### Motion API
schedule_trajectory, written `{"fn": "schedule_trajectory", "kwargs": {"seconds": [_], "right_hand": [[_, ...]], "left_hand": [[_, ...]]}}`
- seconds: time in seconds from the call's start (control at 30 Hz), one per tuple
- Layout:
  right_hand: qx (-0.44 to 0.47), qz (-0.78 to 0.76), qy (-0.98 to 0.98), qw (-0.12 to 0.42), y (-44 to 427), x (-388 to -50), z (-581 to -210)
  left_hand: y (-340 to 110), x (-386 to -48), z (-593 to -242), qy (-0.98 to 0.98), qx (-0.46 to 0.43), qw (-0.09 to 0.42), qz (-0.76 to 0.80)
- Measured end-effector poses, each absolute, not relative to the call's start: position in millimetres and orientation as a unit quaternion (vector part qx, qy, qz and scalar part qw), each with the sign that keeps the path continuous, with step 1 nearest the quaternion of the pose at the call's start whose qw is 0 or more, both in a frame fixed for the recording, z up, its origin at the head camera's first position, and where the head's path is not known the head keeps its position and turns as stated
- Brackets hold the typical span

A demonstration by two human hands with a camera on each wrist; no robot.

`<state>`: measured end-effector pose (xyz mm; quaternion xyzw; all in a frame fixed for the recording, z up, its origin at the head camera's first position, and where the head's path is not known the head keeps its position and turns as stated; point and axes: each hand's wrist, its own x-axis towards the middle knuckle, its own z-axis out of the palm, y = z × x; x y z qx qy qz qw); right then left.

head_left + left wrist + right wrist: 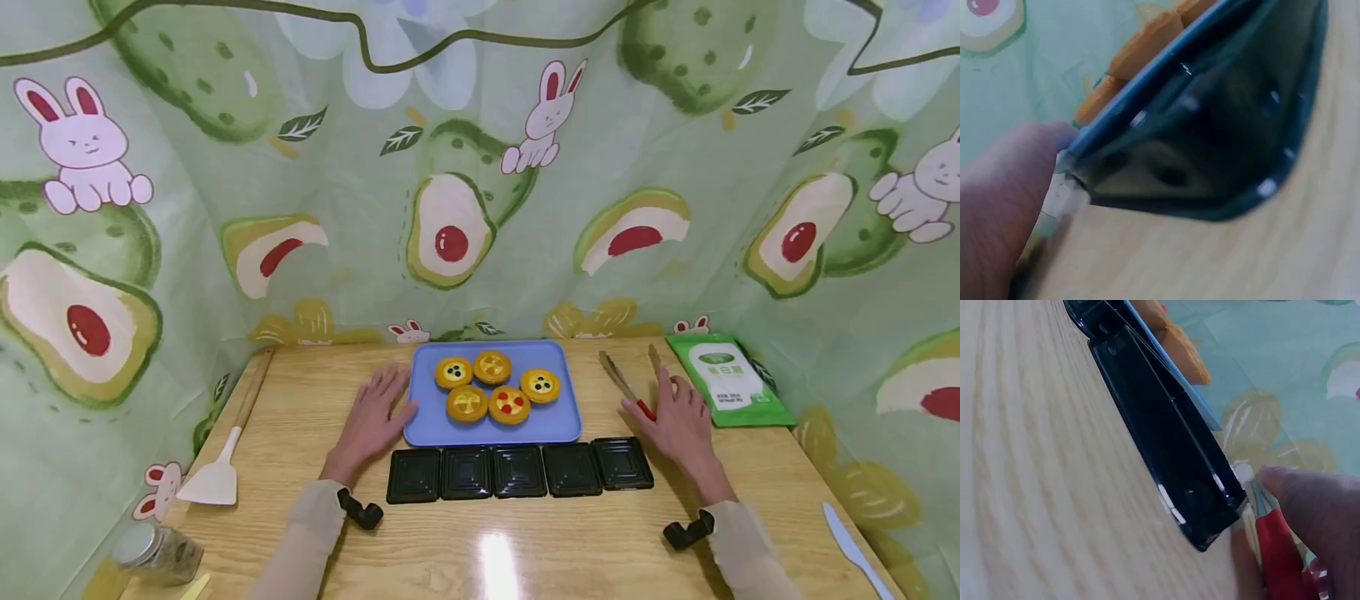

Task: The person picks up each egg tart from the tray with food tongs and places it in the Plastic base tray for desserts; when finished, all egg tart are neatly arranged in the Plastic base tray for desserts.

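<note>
In the head view, my left hand (373, 414) lies flat on the table beside the left edge of a blue tray (491, 435), its thumb close to the rim. Five-spot topping aside, several egg tarts (467, 403) sit on that tray, some with fruit-like pieces on top. My right hand (678, 419) rests over a pair of tongs (619, 375) with a red part, fingers loosely bent; it covers much of them. The red part (1279, 553) shows below my thumb in the right wrist view. Between the hands stands a row of black square plastic trays (519, 472).
A green-and-white packet (731, 381) lies right of my right hand. On the left are a spatula (219, 477) with a wooden handle and a lidded jar (157, 553). A pale blue knife (855, 550) lies at the right edge. Patterned cloth (360, 208) surrounds the table.
</note>
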<state>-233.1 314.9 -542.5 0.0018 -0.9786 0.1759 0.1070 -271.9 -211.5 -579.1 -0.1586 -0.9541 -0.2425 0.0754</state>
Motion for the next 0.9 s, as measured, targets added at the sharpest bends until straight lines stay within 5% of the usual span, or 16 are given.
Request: {"fn": "schedule_trajectory", "kwargs": {"seconds": [0.9], "right_hand": [[-0.086,0.170,-0.973,0.133,313.4,-237.1,-559.2]], "left_hand": [[-203.0,-276.7,-586.9,-0.957,-0.167,0.072,-0.227]]}}
